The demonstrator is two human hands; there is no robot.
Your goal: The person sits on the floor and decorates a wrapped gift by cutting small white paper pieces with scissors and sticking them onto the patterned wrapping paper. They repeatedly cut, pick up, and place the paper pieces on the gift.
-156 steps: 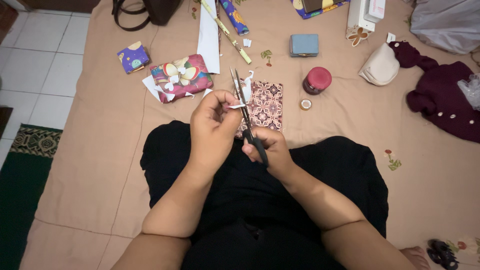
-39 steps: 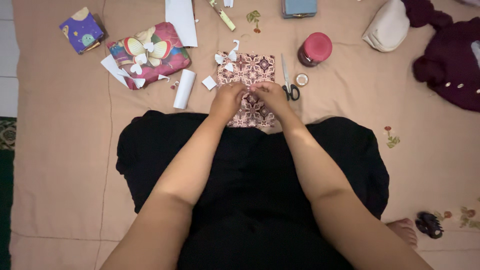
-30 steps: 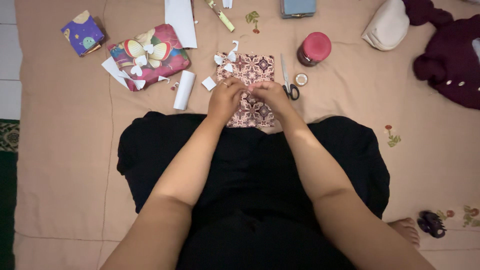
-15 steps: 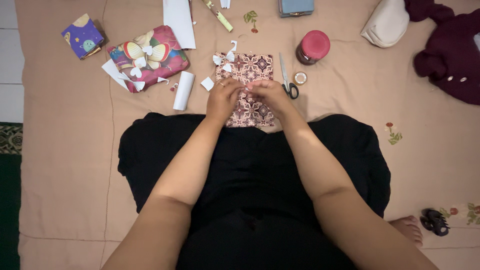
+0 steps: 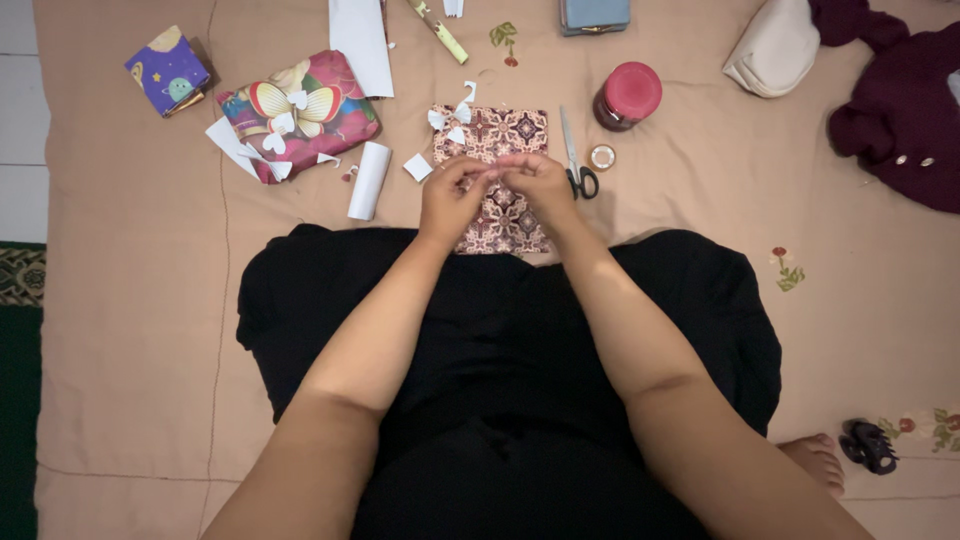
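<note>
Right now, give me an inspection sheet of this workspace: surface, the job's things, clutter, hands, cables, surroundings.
Surface: beige cloth sheet spread on the floor.
Job's things: flat maroon patterned wrapped packet, small white paper cut-outs on its top edge.
Clutter: black-handled scissors, red-lidded jar, white paper roll, floral wrapped parcel, purple gift box, white pouch.
Hands: left hand and right hand pinch together over the packet; what the grip holds is too small to tell.
Cables: nothing seen.
Surroundings: dark red garment, black hair claw, white floor tiles.
</note>
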